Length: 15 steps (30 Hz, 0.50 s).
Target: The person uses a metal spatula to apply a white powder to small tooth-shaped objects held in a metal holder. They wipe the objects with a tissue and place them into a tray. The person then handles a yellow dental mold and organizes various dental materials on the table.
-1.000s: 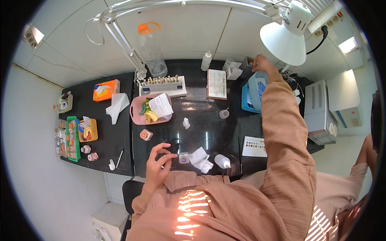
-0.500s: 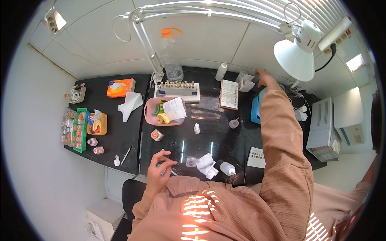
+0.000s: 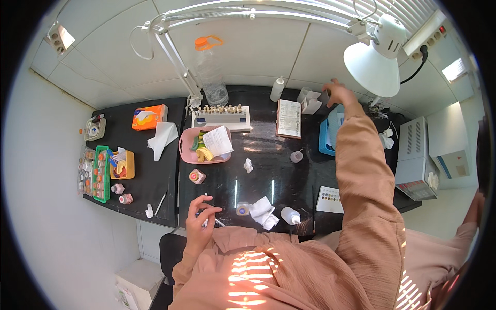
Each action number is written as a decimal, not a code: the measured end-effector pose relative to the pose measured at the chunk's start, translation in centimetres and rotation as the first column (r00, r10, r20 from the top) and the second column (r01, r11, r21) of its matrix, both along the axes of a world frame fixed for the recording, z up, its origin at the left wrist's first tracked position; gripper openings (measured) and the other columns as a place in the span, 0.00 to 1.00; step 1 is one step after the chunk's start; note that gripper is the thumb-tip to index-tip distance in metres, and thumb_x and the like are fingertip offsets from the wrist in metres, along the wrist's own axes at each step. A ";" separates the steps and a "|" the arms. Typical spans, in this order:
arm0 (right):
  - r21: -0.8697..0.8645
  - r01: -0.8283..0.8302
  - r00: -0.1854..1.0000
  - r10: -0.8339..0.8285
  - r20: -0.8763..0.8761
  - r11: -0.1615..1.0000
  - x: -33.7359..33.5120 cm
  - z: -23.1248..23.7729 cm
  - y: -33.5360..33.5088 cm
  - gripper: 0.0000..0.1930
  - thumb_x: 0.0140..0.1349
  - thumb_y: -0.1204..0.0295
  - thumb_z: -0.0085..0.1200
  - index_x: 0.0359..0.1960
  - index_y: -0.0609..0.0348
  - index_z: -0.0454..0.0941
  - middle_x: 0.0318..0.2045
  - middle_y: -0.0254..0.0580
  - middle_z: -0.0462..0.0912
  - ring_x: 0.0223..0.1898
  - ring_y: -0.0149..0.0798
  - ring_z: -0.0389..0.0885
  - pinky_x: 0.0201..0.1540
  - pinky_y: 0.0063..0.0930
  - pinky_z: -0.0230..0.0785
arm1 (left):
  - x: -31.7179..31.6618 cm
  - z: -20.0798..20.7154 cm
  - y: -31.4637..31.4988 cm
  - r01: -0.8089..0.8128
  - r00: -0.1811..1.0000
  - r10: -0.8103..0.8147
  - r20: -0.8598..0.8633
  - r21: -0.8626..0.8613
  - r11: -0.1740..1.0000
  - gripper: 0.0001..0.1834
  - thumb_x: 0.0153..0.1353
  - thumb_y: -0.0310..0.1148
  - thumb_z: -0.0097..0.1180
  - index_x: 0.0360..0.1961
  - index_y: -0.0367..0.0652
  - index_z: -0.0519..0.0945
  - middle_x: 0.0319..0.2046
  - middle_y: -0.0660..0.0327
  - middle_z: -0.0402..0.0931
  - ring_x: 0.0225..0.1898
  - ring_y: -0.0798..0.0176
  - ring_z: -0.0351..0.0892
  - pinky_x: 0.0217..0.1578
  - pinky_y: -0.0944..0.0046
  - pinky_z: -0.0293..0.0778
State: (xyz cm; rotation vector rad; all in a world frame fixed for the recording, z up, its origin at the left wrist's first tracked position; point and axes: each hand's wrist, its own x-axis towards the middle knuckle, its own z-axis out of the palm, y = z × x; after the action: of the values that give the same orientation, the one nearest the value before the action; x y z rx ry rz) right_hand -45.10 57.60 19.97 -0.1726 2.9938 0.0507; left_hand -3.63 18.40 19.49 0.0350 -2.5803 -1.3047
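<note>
My left hand [image 3: 199, 225] is near the table's front edge, its fingers curled round a small whitish-blue thing mostly hidden in the palm. A thin white stick [image 3: 220, 223] shows beside it; I cannot tell whether the hand holds it. My right hand [image 3: 343, 96] is stretched to the back right, fingers apart and bent, beside a small grey container [image 3: 324, 98]. Any contact there is unclear. Left of that container stands a white compartment holder [image 3: 311, 103]. My right forearm passes over part of a blue tray [image 3: 324, 139]. A small square-looking jar [image 3: 243, 208] and a crumpled white tissue [image 3: 264, 212] lie right of my left hand.
A pink basket [image 3: 183, 147], a shade-tab rack [image 3: 222, 124] and a framed chart [image 3: 288, 119] occupy the table. Nearer are a squeeze bottle [image 3: 291, 216] and a colour palette [image 3: 329, 199]. A lamp [image 3: 372, 67] hangs at the right. A green bottle rack [image 3: 102, 175] stands left.
The view has shifted slightly. My right hand has lifted its fingers a little at the back right, by the grey container. My left hand keeps its curled pose near the front edge.
</note>
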 end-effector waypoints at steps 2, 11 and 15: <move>0.065 -0.173 0.960 0.183 -0.212 0.983 0.9 -1.2 -0.3 0.30 0.33 0.75 0.74 0.44 0.44 0.79 0.60 0.38 0.67 0.59 0.51 0.70 0.58 0.44 0.67 | -0.3 -0.1 0.2 0.017 1.000 -0.017 -0.005 0.002 1.000 0.14 0.49 0.13 0.55 0.34 0.42 0.85 0.51 0.58 0.72 0.36 0.63 0.79 0.39 0.63 0.75; -0.144 -0.202 0.979 0.200 -0.034 0.969 -0.4 -6.5 -0.4 0.19 0.48 0.79 0.61 0.45 0.54 0.77 0.45 0.52 0.81 0.47 0.56 0.80 0.49 0.45 0.72 | 0.4 -0.5 -0.3 0.005 1.000 -0.005 -0.025 -0.002 1.000 0.14 0.49 0.14 0.55 0.34 0.42 0.84 0.50 0.58 0.72 0.36 0.63 0.79 0.37 0.64 0.75; -0.239 -0.218 0.976 0.213 -0.048 0.946 0.4 -6.9 -1.6 0.16 0.53 0.81 0.57 0.45 0.59 0.78 0.45 0.54 0.81 0.50 0.57 0.78 0.52 0.44 0.70 | 1.3 -1.0 -0.9 -0.045 0.999 0.044 0.021 0.032 0.998 0.14 0.50 0.14 0.55 0.34 0.42 0.84 0.50 0.58 0.72 0.36 0.64 0.78 0.36 0.64 0.74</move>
State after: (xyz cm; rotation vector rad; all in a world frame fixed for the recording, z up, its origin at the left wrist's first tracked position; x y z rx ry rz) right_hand -44.68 55.97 13.09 -0.5291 2.9790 -0.2953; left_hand -2.34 17.46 18.45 0.1116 -2.5599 -1.3371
